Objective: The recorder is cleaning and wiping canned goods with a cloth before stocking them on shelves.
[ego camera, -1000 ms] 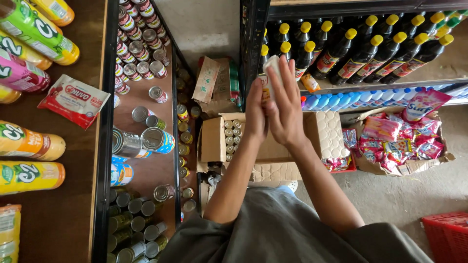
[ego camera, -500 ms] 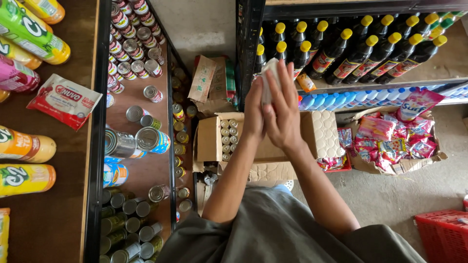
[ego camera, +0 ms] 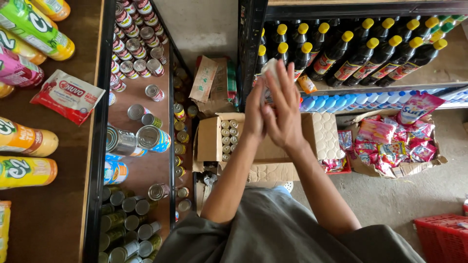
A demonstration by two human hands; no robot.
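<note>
Head view: hands (ego camera: 274, 109) press a pale packet (ego camera: 269, 68) beside shelf edge (ego camera: 249, 53).

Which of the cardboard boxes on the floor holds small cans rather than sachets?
The open box right below the hands, with rows of can tops along its left side. The box to the right holds pink sachets.

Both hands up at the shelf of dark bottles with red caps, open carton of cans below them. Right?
Not quite: the caps are yellow, not red. The head view shows the left hand and right hand raised together before the dark bottles, with the open carton of cans below.
</note>
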